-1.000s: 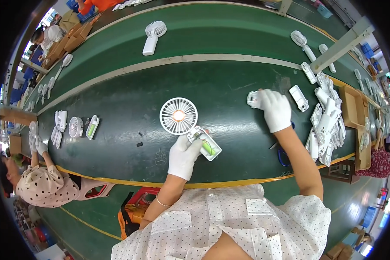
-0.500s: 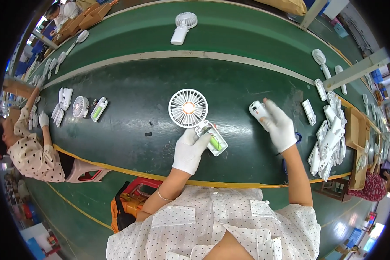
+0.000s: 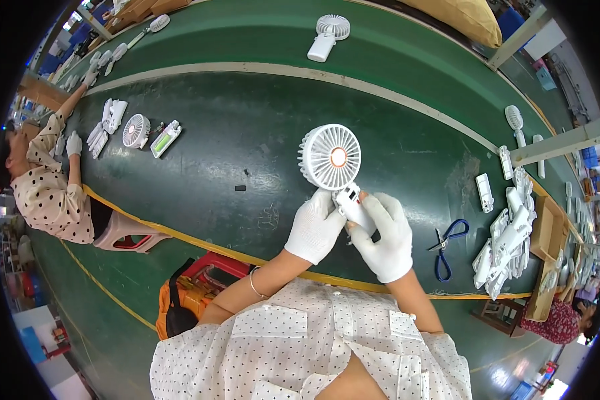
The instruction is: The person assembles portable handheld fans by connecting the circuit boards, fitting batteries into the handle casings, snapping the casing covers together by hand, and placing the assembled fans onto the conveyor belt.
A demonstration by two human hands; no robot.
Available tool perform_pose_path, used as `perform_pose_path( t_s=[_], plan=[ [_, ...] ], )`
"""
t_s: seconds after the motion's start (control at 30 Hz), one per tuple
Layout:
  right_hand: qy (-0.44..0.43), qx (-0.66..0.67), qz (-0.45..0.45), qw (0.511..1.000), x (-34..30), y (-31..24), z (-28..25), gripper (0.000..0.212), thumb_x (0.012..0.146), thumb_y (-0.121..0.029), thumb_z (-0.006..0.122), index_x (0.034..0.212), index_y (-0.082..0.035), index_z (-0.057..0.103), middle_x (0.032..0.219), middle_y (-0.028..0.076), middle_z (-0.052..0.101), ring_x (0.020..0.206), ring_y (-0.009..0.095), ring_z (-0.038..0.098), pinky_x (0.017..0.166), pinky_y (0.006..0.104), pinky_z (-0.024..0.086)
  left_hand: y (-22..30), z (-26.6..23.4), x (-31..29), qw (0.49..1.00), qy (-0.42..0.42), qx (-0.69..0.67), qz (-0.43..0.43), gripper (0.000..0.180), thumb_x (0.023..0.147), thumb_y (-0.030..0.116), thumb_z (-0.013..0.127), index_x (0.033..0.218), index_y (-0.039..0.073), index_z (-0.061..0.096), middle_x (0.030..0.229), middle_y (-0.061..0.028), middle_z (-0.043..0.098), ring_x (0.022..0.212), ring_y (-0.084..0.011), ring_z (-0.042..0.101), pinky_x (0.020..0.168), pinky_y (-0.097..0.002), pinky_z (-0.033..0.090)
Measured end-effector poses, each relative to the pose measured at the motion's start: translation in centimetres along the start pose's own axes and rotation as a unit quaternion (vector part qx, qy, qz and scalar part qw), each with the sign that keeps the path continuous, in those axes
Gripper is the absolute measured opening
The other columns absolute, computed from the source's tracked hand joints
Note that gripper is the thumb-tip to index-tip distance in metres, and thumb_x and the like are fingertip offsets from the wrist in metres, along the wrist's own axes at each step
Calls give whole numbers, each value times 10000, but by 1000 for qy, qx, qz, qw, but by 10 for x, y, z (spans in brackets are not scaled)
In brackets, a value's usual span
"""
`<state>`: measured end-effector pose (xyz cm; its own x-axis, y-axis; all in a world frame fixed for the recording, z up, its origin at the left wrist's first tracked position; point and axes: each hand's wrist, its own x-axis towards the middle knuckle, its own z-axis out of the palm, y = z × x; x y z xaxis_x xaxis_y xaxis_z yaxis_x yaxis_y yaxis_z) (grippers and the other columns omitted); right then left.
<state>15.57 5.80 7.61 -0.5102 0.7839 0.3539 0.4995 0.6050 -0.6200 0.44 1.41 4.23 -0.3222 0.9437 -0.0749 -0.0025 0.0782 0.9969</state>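
A white handheld fan with a round slatted head and an orange-ringed centre is held above the green bench, its head pointing away from me. Gloved in white, my left hand grips the fan at its neck and handle from the left. My right hand is closed round a white handle cover, pressed against the fan's handle just below the head. The green battery in the handle is hidden now. To the right of my right hand lie blue-handled scissors on the bench.
White handle covers are heaped at the right beside a cardboard box. At the left lie another fan head and an open handle with a green battery. A finished-looking fan rests on the far belt. A co-worker sits at the left.
My right hand has moved left with the cover and brought it onto the fan's handle, covering the battery. The scissors have come into full view. The whole view has shifted slightly.
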Motion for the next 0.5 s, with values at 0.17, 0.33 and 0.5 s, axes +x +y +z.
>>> perform_pose_path(
  t_s=[0.17, 0.33, 0.5],
  plan=[
    [22, -28, 20, 999, -5, -1, 15, 453, 734, -54, 772, 1168, -20, 648, 1103, 178, 623, 924, 328, 658, 769, 374, 546, 2, -10, 0, 995, -78, -64, -5, 361, 963, 91, 567, 1315, 14, 543, 1136, -116, 688, 1063, -186, 659, 936, -335, 501],
    [52, -87, -58, 993, -9, -6, 25, 400, 731, -3, 756, 1115, -15, 647, 1178, 194, 606, 1000, 373, 624, 869, 435, 516, 13, -11, 2, 977, -105, -180, -44, 448, 933, 21, 522, 1379, -17, 507, 1294, -97, 601, 1185, -172, 578, 1015, -306, 458],
    [14, 134, 53, 989, -31, 2, 20, 149, 793, 57, 663, 926, -6, 690, 1212, 202, 588, 1103, 315, 616, 926, 360, 505, -9, -27, 1, 984, -96, -143, -36, 457, 861, 85, 710, 1283, -5, 560, 1166, -123, 680, 1073, -213, 666, 941, -344, 532]
  ],
)
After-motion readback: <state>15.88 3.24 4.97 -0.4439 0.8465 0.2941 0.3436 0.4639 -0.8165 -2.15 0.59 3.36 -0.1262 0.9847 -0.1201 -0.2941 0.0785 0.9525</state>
